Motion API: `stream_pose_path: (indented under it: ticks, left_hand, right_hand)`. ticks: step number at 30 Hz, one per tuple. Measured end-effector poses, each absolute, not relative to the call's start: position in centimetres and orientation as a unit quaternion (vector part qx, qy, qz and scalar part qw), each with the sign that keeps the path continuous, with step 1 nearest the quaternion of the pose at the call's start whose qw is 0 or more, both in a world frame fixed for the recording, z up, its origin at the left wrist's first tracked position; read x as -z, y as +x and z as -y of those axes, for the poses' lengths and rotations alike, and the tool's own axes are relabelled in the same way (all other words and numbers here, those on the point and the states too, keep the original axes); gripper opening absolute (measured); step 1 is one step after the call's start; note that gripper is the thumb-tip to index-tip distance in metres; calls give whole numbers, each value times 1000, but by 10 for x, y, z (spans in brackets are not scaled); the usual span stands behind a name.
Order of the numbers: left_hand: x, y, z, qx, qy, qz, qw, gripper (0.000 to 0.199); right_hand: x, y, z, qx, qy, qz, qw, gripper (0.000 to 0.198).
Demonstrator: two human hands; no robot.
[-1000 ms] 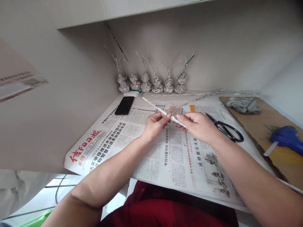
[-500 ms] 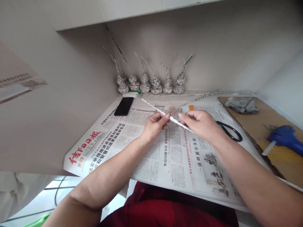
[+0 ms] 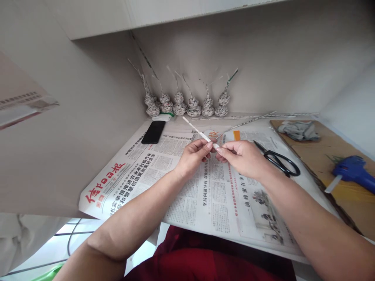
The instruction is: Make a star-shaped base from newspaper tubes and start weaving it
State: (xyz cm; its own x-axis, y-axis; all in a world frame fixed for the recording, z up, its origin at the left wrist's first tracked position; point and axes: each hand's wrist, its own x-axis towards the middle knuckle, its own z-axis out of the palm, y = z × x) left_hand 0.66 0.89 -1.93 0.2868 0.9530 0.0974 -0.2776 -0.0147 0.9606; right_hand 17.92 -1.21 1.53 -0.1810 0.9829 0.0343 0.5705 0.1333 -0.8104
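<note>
A thin white rolled-paper stick [image 3: 195,128] slants up and to the left from my fingers, above the newspaper [image 3: 187,207]. My left hand [image 3: 191,157] pinches it between thumb and fingertips. Close against it on the right, my right hand [image 3: 241,156] grips the lower part of the same stick, its fingers nearly touching the left thumb. The stick's lower end is hidden by the right hand. Behind the hands a grey printed paper stick [image 3: 244,125] runs up to the right; where its near end stops is unclear. Black-handled scissors [image 3: 281,163] lie right of my right hand.
Several woven paper gourds [image 3: 193,107] stand along the back wall. A black phone [image 3: 153,132] lies at the left. On the brown board [image 3: 310,156] at the right are a crumpled grey cloth [image 3: 299,130] and a blue glue gun [image 3: 356,171]. A shelf [image 3: 181,13] hangs overhead.
My right hand has moved left along the stick, up against my left hand. The stick's upper tip has shifted right and up. More of the scissors now shows.
</note>
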Motion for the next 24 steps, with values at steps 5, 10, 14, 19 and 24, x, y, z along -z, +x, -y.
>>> stream_pose_path:
  ticks: [5, 10, 14, 19, 24]
  left_hand:
    - [20, 6, -8, -494, 486, -326, 643, 31]
    - [21, 6, -10, -494, 474, -322, 654, 28]
    - [21, 7, -12, -511, 472, -334, 636, 30]
    - [21, 8, -11, -506, 468, -332, 644, 28]
    - [22, 7, -12, -500, 452, -334, 659, 33]
  right_hand:
    - [-21, 175, 14, -394, -539, 684, 294, 33]
    - [-19, 178, 10, -429, -523, 658, 331, 31]
    - [-18, 179, 11, -381, -547, 662, 343, 24]
    - [-18, 172, 17, -323, -563, 663, 374, 20]
    - [-14, 170, 18, -278, -540, 688, 398, 14]
